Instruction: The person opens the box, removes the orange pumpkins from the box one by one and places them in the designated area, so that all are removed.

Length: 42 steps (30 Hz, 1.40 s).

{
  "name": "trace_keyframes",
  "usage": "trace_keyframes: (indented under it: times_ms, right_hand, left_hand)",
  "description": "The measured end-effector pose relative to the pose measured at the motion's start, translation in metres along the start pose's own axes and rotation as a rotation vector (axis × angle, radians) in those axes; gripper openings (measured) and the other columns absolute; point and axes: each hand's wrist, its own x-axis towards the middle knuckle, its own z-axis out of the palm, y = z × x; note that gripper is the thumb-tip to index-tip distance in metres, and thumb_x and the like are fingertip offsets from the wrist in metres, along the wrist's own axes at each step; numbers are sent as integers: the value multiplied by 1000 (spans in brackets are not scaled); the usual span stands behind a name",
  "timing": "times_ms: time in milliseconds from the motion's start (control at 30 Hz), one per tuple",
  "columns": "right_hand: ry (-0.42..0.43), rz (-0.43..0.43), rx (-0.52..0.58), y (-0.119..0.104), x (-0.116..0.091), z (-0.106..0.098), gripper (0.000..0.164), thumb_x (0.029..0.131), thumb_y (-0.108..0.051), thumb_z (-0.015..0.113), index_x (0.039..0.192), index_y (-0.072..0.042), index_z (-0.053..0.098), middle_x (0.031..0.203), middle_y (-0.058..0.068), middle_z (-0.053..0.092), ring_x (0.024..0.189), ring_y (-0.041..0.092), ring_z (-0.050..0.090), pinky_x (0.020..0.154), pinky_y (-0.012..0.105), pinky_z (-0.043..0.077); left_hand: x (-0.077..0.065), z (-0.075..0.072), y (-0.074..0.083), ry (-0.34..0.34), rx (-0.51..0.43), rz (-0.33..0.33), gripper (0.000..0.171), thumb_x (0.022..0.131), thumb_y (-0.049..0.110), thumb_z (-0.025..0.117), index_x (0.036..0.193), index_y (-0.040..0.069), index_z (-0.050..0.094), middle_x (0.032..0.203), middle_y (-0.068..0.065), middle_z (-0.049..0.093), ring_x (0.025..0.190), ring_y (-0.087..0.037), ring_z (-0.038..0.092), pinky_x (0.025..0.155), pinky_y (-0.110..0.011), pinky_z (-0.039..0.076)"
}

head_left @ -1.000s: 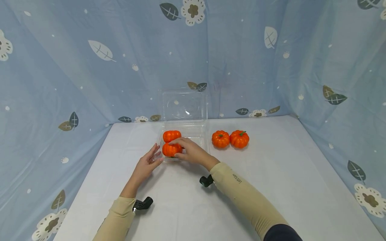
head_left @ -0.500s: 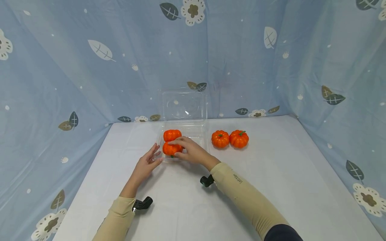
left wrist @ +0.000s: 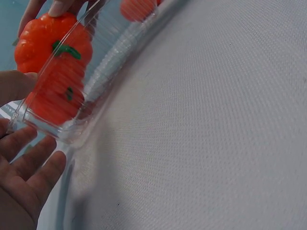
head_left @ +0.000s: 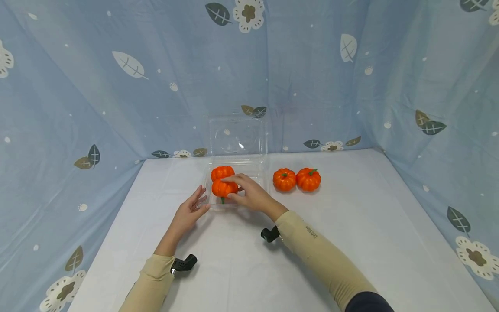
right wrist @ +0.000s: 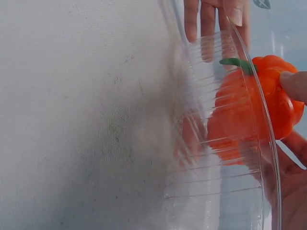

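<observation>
A hinged clear plastic container [head_left: 255, 173] stands on the table with its lid [head_left: 238, 136] raised at the back. On its left side lie two small orange toy pumpkins. My right hand [head_left: 251, 194] grips the nearer pumpkin [head_left: 223, 188], whose green stem points to the front. Partly behind it sits the farther pumpkin [head_left: 220, 172], touching or nearly so. My left hand [head_left: 189, 212] is at the container's front left corner, its fingers extended outside the wall and its thumb by the rim. In the left wrist view, more orange [left wrist: 55, 103] shows through the plastic below the held pumpkin.
To the right of the container, two more pumpkins, a left one [head_left: 284, 180] and a right one [head_left: 309, 179], stand side by side on the white tablecloth [head_left: 312, 242]. A patterned blue curtain [head_left: 167, 65] hangs behind the table and along its sides.
My right hand has shifted the held pumpkin slightly back and to the right, and its stem has come into fuller view. The farther pumpkin has moved slightly back. The left hand stays nearly still.
</observation>
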Motion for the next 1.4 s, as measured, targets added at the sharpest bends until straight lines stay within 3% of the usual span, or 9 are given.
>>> trace_keyframes:
  times_ms: [167,300,600,900,1100,1400]
  right_hand:
    - [25,3,49,3,-2,-2,51,98,-21,71,146,-21,54,137,5,56,121,20,56,96,29,56]
    - [42,14,86,4,-3,-4,51,98,-19,71,146,-20,54,139,4,55,124,18,56,95,25,56]
    - [76,81,199,7,-5,-7,49,99,-22,70,146,-25,55,147,0,52,128,20,54,96,29,57]
    - [99,94,200,12,-9,-12,48,100,-25,68,146,-25,54,144,-5,55,120,15,57,95,31,57]
    - [101,107,207,11,-15,-17,49,100,-26,68,147,-24,53,140,-2,58,119,18,58,95,34,57]
    - [120,124,210,14,-24,-24,49,100,-29,68,146,-30,53,136,-5,60,118,16,58,94,33,58]
  left_hand:
    - [-7,-1,26,-10,3,-7,75,100,6,65,159,-6,19,160,-25,31,142,-44,40,112,-53,39]
    - [-10,-2,36,-16,10,-22,75,100,7,65,159,-5,21,160,-24,32,142,-43,40,112,-51,39]
    - [-10,-3,30,-21,-11,5,77,100,7,65,158,-7,18,160,-27,30,142,-46,39,112,-52,38]
    - [-9,-3,30,-24,-10,-8,76,99,6,65,159,-4,20,161,-24,31,142,-43,40,113,-52,39]
    - [-9,-3,31,-24,-5,-10,76,99,6,65,159,-4,20,161,-24,31,143,-42,40,112,-51,40]
    - [-9,-4,31,-30,-11,-7,76,99,5,65,159,-5,19,161,-25,31,143,-43,39,113,-51,39]
